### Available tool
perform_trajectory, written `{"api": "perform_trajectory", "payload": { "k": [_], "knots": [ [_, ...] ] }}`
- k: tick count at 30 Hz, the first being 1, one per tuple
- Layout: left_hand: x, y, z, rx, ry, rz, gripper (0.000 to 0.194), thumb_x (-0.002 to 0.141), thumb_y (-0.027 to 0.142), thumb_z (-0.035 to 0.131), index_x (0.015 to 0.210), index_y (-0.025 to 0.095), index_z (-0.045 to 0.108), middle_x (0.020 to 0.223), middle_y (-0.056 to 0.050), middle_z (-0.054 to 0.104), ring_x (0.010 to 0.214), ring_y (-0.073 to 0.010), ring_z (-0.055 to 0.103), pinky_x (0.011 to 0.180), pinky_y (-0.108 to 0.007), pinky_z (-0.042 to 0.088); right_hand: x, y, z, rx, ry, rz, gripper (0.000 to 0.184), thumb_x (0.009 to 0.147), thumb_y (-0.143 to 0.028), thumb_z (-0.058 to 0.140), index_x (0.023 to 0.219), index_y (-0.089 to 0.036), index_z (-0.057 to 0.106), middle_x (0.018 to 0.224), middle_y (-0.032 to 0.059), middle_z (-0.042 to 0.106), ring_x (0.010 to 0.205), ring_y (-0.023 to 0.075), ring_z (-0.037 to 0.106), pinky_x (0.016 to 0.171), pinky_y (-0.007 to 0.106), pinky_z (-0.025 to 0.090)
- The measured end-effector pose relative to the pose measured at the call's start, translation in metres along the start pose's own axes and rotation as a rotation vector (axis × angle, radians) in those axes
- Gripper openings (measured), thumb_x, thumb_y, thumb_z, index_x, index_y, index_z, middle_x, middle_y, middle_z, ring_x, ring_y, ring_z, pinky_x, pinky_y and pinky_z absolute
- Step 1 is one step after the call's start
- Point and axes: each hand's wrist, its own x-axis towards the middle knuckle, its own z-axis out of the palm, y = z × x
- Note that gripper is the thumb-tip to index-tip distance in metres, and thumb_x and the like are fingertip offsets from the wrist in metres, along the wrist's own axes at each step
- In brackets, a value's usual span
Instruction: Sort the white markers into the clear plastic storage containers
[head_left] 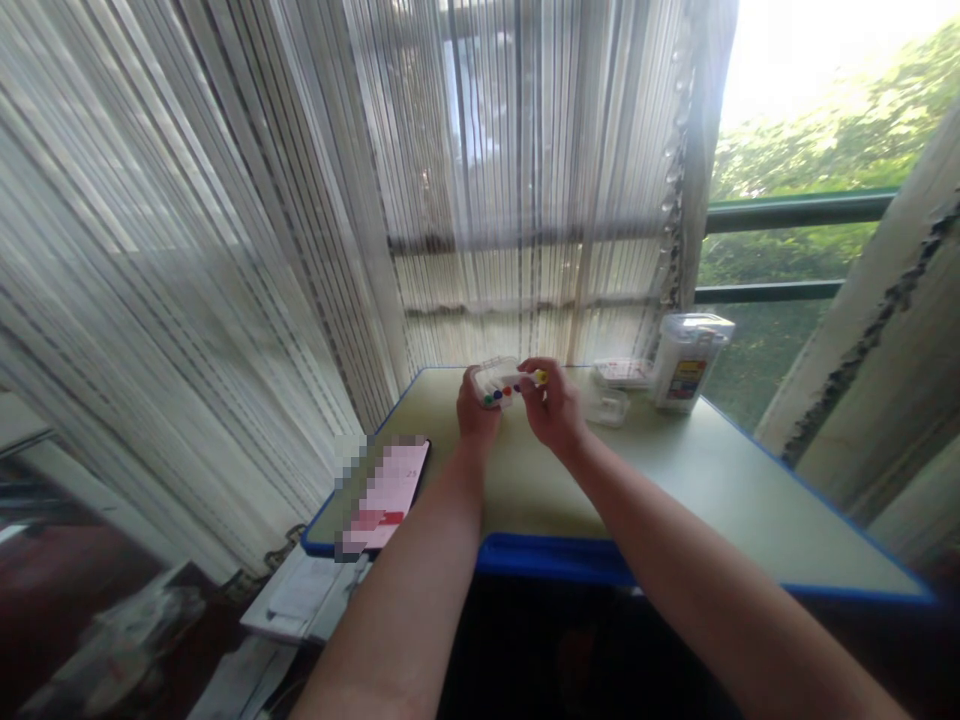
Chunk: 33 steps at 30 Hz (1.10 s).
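Observation:
My left hand (478,410) is closed around a clear plastic case (495,370), raised above the far part of the table. Along the near side of the case show several small coloured round ends in green, blue, red and purple, like the ends of markers. My right hand (553,405) pinches a white marker-like stick with a yellow end (541,377), close to the right side of the case. Whether the stick touches the case is too small to tell. Just right of that hand, a clear plastic lid or tray (606,408) lies on the table.
The pale table (675,490) has a blue edge. At its back right stand a tall clear container (681,365) and a flat clear box (624,373). A tablet or phone with a pink screen (394,490) lies at the left. Striped curtains (517,200) hang behind.

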Motion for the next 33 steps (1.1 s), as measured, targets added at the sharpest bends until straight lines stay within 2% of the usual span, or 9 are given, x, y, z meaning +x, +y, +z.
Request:
{"api": "perform_trajectory", "payload": {
  "k": [5,11,15,19,22,25,33],
  "knots": [
    [-0.001,0.003,-0.001,-0.098,0.016,0.129,0.043,0.064,0.019,0.066,0.105,0.021,0.051,0.095,-0.005,0.063,0.088,-0.0187,0.061,0.078,-0.030,0.049,0.000,0.009,0.006,-0.188,-0.089,0.079,0.017,0.089,-0.033,0.041,0.092,-0.020,0.051,0.092,0.0079,0.056,0.078,0.0182,0.056,0.067,0.030,0.045],
    [-0.001,0.004,-0.002,-0.101,0.002,0.120,0.043,0.066,0.016,0.063,0.107,0.020,0.050,0.097,-0.006,0.064,0.088,-0.0191,0.061,0.079,-0.031,0.049,-0.004,0.019,0.012,-0.245,-0.196,0.133,0.018,0.086,-0.032,0.045,0.096,-0.019,0.054,0.093,0.0081,0.056,0.077,0.0192,0.055,0.064,0.030,0.043],
    [-0.001,0.002,-0.001,-0.078,-0.021,0.111,0.045,0.067,0.020,0.063,0.110,0.020,0.048,0.100,-0.007,0.063,0.090,-0.0194,0.061,0.080,-0.031,0.049,-0.007,0.019,0.016,-0.225,-0.191,0.182,0.017,0.082,-0.026,0.050,0.097,-0.019,0.054,0.094,0.0075,0.056,0.070,0.0162,0.054,0.063,0.029,0.043],
    [-0.001,0.006,-0.001,-0.021,-0.011,0.093,0.044,0.067,0.020,0.063,0.107,0.021,0.047,0.102,-0.007,0.063,0.093,-0.0198,0.061,0.083,-0.031,0.049,-0.010,0.014,0.018,-0.193,-0.214,0.182,0.017,0.081,-0.020,0.048,0.095,-0.020,0.057,0.099,0.0083,0.057,0.074,0.0163,0.056,0.066,0.029,0.046],
    [0.000,0.007,-0.002,0.020,-0.020,0.083,0.042,0.066,0.019,0.063,0.106,0.021,0.047,0.101,-0.007,0.064,0.093,-0.0201,0.061,0.083,-0.031,0.049,-0.010,0.013,0.018,-0.168,-0.212,0.169,0.018,0.082,-0.020,0.048,0.096,-0.020,0.060,0.101,0.0089,0.057,0.077,0.0163,0.057,0.070,0.029,0.047],
    [0.000,0.006,-0.001,0.018,-0.017,0.088,0.045,0.066,0.018,0.063,0.107,0.020,0.046,0.100,-0.007,0.063,0.092,-0.0202,0.062,0.081,-0.031,0.049,-0.009,0.015,0.018,-0.135,-0.198,0.186,0.018,0.084,-0.024,0.048,0.095,-0.020,0.062,0.099,0.0086,0.059,0.072,0.0145,0.058,0.067,0.028,0.048],
    [0.000,0.006,-0.001,-0.012,-0.014,0.110,0.041,0.065,0.016,0.061,0.104,0.020,0.048,0.094,-0.006,0.063,0.088,-0.0200,0.062,0.079,-0.032,0.050,-0.009,0.024,0.015,-0.162,-0.169,0.127,0.018,0.082,-0.019,0.049,0.094,-0.018,0.062,0.095,0.0081,0.064,0.073,0.0155,0.058,0.070,0.029,0.047]
  ]
}}
